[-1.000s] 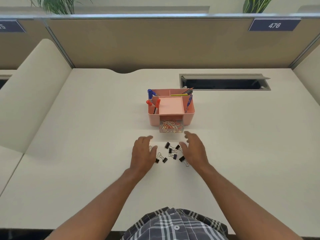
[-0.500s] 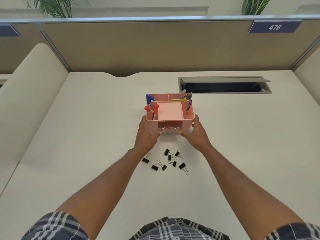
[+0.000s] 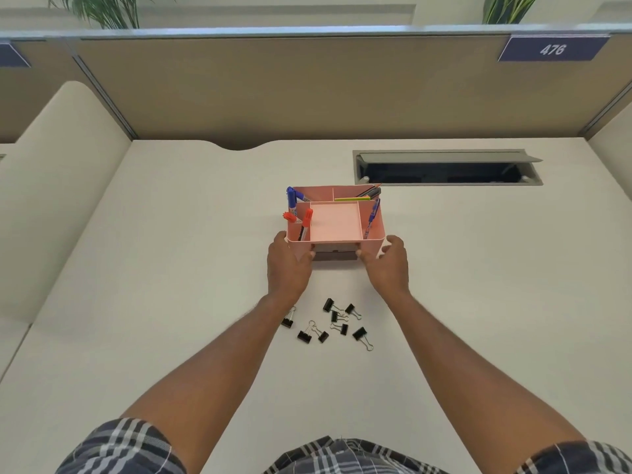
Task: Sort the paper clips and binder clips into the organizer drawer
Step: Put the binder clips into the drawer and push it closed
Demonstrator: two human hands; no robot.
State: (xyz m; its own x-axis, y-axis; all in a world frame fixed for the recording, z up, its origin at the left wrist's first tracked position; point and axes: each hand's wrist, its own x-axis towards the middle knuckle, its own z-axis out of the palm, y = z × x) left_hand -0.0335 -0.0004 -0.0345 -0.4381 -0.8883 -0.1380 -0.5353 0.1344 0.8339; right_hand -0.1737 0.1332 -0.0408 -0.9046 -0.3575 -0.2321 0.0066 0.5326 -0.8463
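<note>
A pink desk organizer (image 3: pixel 336 222) stands mid-desk with pens and markers in its side and back compartments. Its front drawer (image 3: pixel 335 255) looks pushed in; no paper clips show. My left hand (image 3: pixel 289 266) presses against the organizer's front left corner, thumb at the drawer's left edge. My right hand (image 3: pixel 388 266) holds the front right corner, thumb at the drawer's right edge. Several black binder clips (image 3: pixel 337 319) lie scattered on the desk between my forearms, nearer to me than the organizer.
A white desk (image 3: pixel 171 268) is bounded by a tan partition (image 3: pixel 307 90) at the back. An open cable slot (image 3: pixel 444 169) lies behind and right of the organizer. A cream side panel (image 3: pixel 58 186) rises on the left.
Both hands left the binder clips and reached forward to the organizer. The drawer, earlier pulled out with paper clips showing, has slid in and now looks closed.
</note>
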